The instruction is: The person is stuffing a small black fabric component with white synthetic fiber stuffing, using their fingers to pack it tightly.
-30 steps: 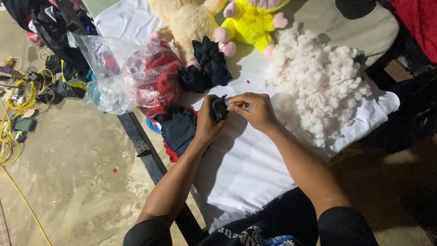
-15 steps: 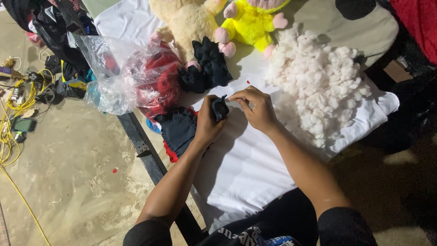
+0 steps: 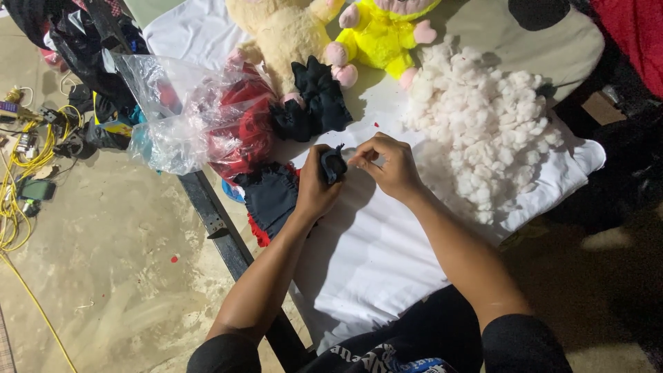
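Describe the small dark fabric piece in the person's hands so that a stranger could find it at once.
Start at the white cloth covering the table. Near its middle, the left hand grips a small dark fabric piece, with the right hand pinching beside it. Unlike the larger black pieces nearby, it is held, not lying down.

A white cloth sheet (image 3: pixel 387 255) is covering the work table and is serving as the reference point here. Left of the sheet, a dark metal table rail (image 3: pixel 221 231) is running diagonally along the table's edge. Beyond that rail, a bare, stained concrete floor (image 3: pixel 110 276) is showing patchy discolouration and small red flecks. At the far left of the sheet, yellow cables (image 3: pixel 21 173) are lying tangled on the floor. Right of the sheet, the surroundings are sitting in deep shadow, while light is falling brightly on the sheet itself.
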